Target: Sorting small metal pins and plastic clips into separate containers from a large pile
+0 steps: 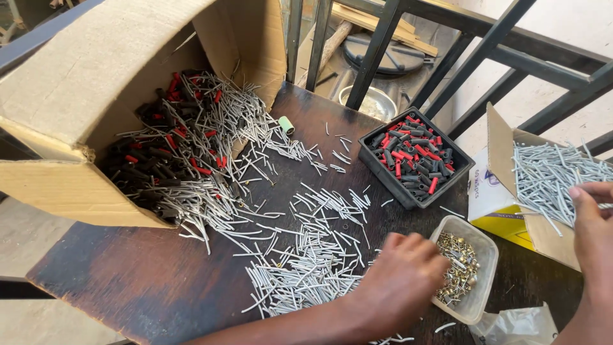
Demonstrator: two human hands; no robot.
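My left hand (399, 281) rests knuckles-up on the dark wooden table (153, 281), fingers curled down at the edge of a clear plastic tub (488, 255) of small brass fittings; what it holds is hidden. Grey metal pins (306, 262) lie scattered just left of it. My right hand (594, 230) hovers over a small open carton (504, 198) filled with grey pins, thumb and fingers pinched at several of them.
A large tipped cardboard box (76, 96) spills grey pins and red and black sleeves at left. A black tray (415, 156) of red and black sleeves sits in the middle back. A clear bag (514, 326) lies at the front right. Dark metal railing (377, 45) stands behind.
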